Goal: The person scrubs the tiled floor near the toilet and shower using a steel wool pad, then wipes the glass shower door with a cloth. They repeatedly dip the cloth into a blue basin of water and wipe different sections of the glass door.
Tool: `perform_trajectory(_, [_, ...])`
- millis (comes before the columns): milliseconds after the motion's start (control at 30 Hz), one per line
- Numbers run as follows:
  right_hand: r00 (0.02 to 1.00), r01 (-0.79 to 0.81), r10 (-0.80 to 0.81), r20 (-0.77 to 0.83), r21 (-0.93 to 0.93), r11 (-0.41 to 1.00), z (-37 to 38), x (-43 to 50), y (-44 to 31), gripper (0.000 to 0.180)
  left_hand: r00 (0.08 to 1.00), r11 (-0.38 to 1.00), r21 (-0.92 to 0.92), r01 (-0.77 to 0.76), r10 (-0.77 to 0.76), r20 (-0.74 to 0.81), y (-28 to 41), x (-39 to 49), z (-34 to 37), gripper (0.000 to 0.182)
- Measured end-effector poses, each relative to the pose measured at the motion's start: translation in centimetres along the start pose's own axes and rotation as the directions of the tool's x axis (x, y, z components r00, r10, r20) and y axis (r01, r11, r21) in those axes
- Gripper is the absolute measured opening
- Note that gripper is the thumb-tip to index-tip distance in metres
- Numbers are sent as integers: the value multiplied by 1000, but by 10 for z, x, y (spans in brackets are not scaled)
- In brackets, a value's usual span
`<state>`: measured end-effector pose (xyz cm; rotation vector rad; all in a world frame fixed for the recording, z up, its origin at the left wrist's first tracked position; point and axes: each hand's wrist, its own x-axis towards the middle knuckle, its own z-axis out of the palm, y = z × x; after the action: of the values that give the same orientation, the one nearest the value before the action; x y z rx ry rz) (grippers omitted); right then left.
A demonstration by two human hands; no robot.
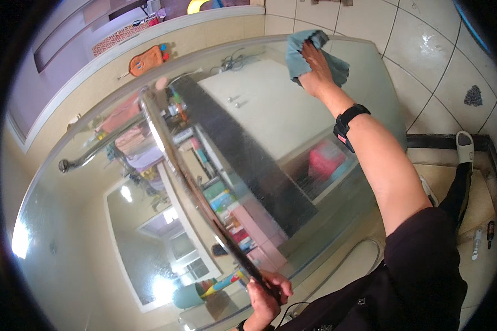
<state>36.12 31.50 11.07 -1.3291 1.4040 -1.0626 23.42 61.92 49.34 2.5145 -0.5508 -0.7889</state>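
My right hand (pixel 314 66), with a black band at its wrist, presses a grey-blue cloth (pixel 297 58) against the upper right part of a large glass panel (pixel 348 198). The cloth bunches around the fingers, and some fingertips are hidden. At the bottom, my left hand (pixel 269 291) is closed around the lower end of a long metal bar (pixel 186 178) that runs slantwise across the glass. A shorter metal arm (pixel 103 140) branches off near the bar's top and ends in a round knob. Shelves, bottles and bright lights show in or through the glass.
Beyond the panel's upper edge, an orange item (pixel 146 61) is on the beige wall. Tiled wall (pixel 414 37) stands at the right. A grey hose (pixel 370 244) curves along the floor. At the right are a pale slipper (pixel 465 155) on a foot and two slim items (pixel 476 244) on the floor.
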Motion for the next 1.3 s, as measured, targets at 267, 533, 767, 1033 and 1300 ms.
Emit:
perform_trajectory(267, [939,-328,292,182,221,919,11,1,113,54,995,997,65,-50,55,-84,2,3,7,65])
perform_trajectory(533, [968,-144,223,-119,465,874,-8,-12,21,25,994,995,88,-39,48,-97,4,3,10,64])
perform_trajectory(767, [841,478,-540,0,469,743,-127,-113,-208,60,997,993,98,-59,64,-51,6,6,12,62])
perform_trajectory(1033, [947,321,-305,-103,360,876,-62,-84,-71,52,985,986,146,-79,100,-141,2,5,11,62])
perform_trajectory(1300, [978,-129,132,162,-26,991,-47,-112,10,62,992,994,105,-43,55,-116,7,8,10,61])
